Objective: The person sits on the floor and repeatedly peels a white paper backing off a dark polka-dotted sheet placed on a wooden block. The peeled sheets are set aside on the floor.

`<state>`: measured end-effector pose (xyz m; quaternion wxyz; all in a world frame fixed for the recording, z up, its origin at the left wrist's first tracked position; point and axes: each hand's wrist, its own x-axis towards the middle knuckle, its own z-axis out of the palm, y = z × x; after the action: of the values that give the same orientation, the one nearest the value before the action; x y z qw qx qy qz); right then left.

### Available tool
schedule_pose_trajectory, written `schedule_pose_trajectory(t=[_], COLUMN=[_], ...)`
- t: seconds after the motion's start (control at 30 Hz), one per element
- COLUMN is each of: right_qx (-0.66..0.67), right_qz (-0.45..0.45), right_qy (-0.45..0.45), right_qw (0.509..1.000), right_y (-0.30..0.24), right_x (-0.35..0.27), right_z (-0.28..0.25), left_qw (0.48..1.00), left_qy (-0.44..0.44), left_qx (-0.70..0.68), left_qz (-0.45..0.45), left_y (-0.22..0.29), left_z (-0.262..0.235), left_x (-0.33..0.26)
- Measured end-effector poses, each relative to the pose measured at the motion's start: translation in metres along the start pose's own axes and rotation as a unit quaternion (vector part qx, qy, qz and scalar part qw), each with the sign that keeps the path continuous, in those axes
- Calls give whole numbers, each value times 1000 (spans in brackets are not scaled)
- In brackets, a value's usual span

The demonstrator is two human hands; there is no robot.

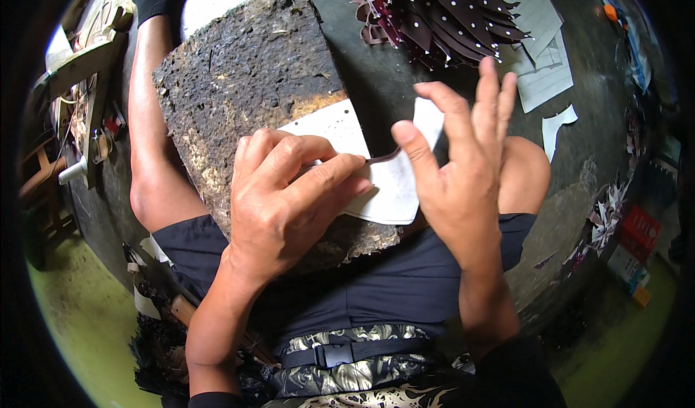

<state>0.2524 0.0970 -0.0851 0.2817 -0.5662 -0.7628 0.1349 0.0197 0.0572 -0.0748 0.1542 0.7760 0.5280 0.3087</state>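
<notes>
My left hand [279, 198] is closed, its index finger and thumb bent together at the edge of a curved white piece [391, 194] of sheet material. A thin dark brown strip [384, 157] runs along that piece's inner edge. Raised at the other end of the piece, my right hand [463, 154] has its fingers spread, thumb and index apart around the upturned white end. Partly under my left hand lies a white sheet with black dots [337, 122]. Beneath it, a rough, dark, worn board [239, 68] rests across my lap.
Dark brown pieces with white dots [441, 17] are piled at the far side, beside pale paper sheets [543, 60]. A white cut-out [557, 127] lies past my right knee. Wooden frame parts [87, 82] stand at the left; scraps and a red packet [641, 234] lie at the right.
</notes>
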Motion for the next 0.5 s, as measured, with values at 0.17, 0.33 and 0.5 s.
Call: schedule_pose_trajectory(t=[0.17, 0.33, 0.5], right_qx=[263, 484, 543], right_qz=[47, 198, 234], right_qy=[-180, -263, -279], right_qw=[947, 811, 757], right_y=[5, 13, 21], right_x=[7, -10, -14], right_z=[3, 28, 30], left_qw=[1000, 1000, 1000], left_qy=[-3, 1, -3], left_qx=[3, -13, -16], left_qz=[-3, -15, -23], left_y=[0, -1, -1], left_z=[0, -2, -3], left_x=[0, -1, 0])
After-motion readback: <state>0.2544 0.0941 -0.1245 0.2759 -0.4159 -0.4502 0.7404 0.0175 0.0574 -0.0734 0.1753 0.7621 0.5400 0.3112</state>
